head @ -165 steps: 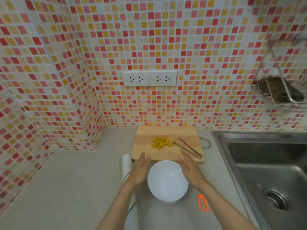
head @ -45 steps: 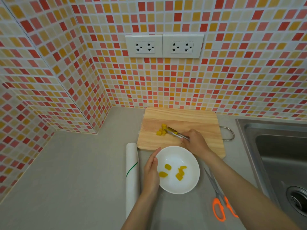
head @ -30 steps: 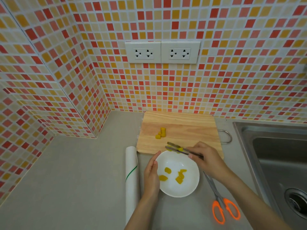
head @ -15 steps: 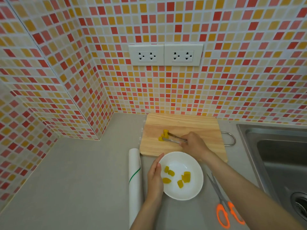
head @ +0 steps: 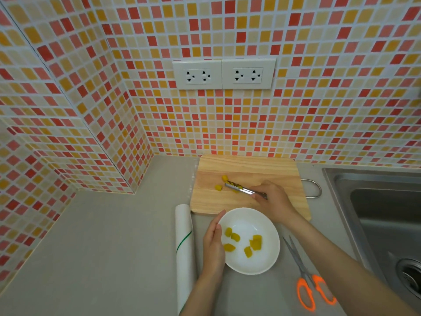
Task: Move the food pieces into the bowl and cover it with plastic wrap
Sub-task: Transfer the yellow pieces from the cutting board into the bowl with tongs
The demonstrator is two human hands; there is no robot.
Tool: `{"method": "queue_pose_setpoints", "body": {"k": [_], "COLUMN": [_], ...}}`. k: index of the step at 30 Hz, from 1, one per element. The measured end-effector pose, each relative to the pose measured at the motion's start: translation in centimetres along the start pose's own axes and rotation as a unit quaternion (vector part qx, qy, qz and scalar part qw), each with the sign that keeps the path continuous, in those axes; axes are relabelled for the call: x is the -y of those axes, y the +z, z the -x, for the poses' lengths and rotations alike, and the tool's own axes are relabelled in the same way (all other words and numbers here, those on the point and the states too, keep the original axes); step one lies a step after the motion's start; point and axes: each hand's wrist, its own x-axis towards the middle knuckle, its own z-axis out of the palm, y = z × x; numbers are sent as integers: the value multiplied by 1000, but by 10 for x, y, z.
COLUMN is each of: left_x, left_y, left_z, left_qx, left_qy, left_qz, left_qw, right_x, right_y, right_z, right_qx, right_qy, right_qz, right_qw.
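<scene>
Right hand (head: pixel 272 200) grips tongs (head: pixel 243 189); left hand (head: pixel 213 247) steadies bowl (head: pixel 264 263)

Yellow food pieces (head: pixel 241 244) lay in a white bowl (head: pixel 262 262); the pale wooden board (head: pixel 273 172), orange-handled scissors (head: pixel 315 290) and red-orange-cream mosaic tiles (head: pixel 227 124) surrounded it.

This was a home kitchen, seen from above a grey countertop (head: pixel 102 247) that filled the lower left of the frame. Small red, orange and cream mosaic tiles (head: pixel 227 124) covered the walls across the top, with a double white power socket (head: pixel 223 74) at upper centre. A steel sink (head: pixel 376 215) sat at the right edge, beside a wooden cutting board (head: pixel 248 169).
</scene>
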Motion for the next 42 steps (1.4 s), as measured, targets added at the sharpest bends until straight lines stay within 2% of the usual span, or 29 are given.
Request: {"method": "queue_pose_setpoints", "body": {"k": [4, 8, 11, 19, 28, 35, 42], "left_x": [0, 0, -1, -2, -2, -2, 0], "left_y": [1, 1, 1, 0, 1, 0, -1], "left_z": [-1, 0, 2, 3, 2, 1, 0], "left_qx": [-1, -3, 2, 1, -1, 5, 4], "left_qy": [6, 0, -3, 0, -6, -6, 3], "left_qz": [-3, -1, -3, -22, -4, -8, -22], "left_qw": [1000, 1000, 1000, 1000, 1000, 1000, 1000], "right_x": [1, -5, -12, -20, -6, -1, 1], "right_y": [-21, -24, -23, -17, 21, 32, -2], "right_z": [46, 81, 84, 35, -43, -53, 2], "right_qx": [7, 57, 55, -30, 4, -1, 18], "right_qy": [-34, -21, -12, 11, 52, 71, -41], "right_qz": [-30, -29, -16, -15, 34, 35, -34], "right_qw": [999, 998, 998, 999, 998, 997, 998]}}
